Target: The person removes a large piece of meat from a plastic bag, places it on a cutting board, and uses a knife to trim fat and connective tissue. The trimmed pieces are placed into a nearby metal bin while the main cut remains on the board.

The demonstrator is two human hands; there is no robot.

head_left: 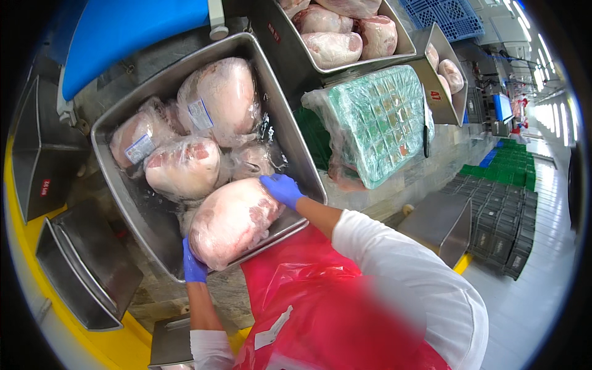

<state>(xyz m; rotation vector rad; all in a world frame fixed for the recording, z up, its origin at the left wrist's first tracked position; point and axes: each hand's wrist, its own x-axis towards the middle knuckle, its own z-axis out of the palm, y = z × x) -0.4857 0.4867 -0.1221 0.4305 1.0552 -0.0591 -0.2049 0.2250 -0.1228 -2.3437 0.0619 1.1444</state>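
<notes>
A steel bin (108, 166) holds several plastic-bagged pieces of pale meat (217, 98), some with labels. Both my hands wear blue gloves. My left hand (192, 262) grips the near end of a large bagged meat piece (231, 225) at the bin's front side; its fingertips are partly hidden beneath it. My right hand (280, 188) holds the same piece at its upper right end, fingers wrapped on the bag. The piece lies over the front of the bin, partly covering another bag behind it.
A plastic-covered green crate (376, 123) stands right. Bins of meat (330, 49) (447, 77) are behind. A blue board (132, 28) lies upper left, steel containers (80, 265) left and lower right, stacked crates (502, 222) far right, a blue pallet-like crate (441, 15) at the back.
</notes>
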